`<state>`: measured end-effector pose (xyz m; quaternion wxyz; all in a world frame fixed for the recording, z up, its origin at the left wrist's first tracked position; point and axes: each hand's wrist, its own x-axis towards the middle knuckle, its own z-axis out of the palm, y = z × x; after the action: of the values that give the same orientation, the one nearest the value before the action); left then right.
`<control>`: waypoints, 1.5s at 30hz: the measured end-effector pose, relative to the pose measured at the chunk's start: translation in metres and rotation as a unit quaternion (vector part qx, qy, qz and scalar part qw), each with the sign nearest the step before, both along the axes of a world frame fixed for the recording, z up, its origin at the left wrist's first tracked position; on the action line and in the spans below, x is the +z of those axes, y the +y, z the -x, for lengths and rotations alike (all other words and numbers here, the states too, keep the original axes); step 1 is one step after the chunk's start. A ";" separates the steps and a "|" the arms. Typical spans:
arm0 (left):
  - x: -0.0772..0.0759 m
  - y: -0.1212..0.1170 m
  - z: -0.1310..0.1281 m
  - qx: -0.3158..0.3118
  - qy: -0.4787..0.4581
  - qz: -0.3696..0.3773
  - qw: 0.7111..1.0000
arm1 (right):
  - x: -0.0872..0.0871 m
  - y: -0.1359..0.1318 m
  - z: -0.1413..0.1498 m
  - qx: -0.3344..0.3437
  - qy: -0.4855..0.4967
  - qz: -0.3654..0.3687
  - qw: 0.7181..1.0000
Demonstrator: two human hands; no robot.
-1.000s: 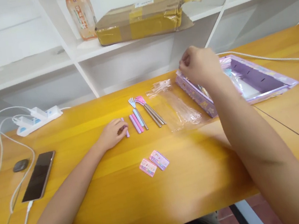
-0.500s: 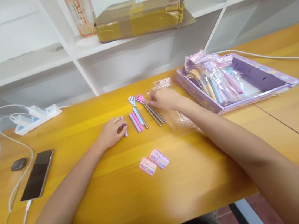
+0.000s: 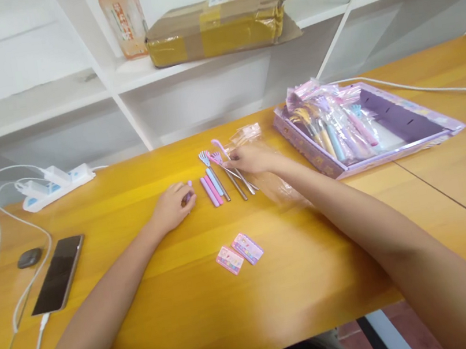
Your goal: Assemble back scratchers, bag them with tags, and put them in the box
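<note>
My left hand [image 3: 174, 205] rests on the table with its fingers curled around a short purple handle [image 3: 189, 184], mostly hidden by them. The fingers of my right hand [image 3: 250, 158] are closed on the metal rod of a back scratcher with a purple head [image 3: 217, 143], turned edge-on and raised off the table. Beneath it lie pink back scratcher heads [image 3: 215, 158] on steel rods. To their left are a blue back scratcher [image 3: 205, 158], a pink handle [image 3: 213, 189] and a lilac handle [image 3: 209, 192]. Clear plastic wrappers [image 3: 276, 188] lie under my right wrist.
A purple tray [image 3: 405, 152] at the right holds several bagged back scratchers [image 3: 335, 124]. Two small printed cards [image 3: 247, 248] lie in front. A phone [image 3: 58, 274], a dark mouse-like object [image 3: 29, 258], cables and a power strip [image 3: 59, 186] are at left. Shelves behind hold a taped box [image 3: 215, 28].
My right hand has lifted one back scratcher from the group, and its purple head now tilts above the others. My left hand has turned the purple handle slightly within its fingers.
</note>
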<state>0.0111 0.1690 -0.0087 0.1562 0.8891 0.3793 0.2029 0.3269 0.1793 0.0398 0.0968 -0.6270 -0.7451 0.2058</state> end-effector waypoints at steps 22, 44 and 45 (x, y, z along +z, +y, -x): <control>0.086 -0.032 -0.013 0.009 -0.190 0.124 0.974 | 0.078 -0.043 -0.003 0.035 0.579 -0.193 0.792; 0.095 -0.057 -0.017 0.000 -0.266 0.234 0.935 | 0.082 -0.058 0.012 0.056 0.596 -0.176 0.782; 0.095 -0.057 -0.016 0.003 -0.267 0.235 0.935 | 0.081 -0.058 0.013 0.055 0.596 -0.176 0.782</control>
<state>0.0275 0.1124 0.0860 0.4556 0.7392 0.3630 0.3380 0.3140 0.1211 0.1211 0.6185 -0.3095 -0.5954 0.4088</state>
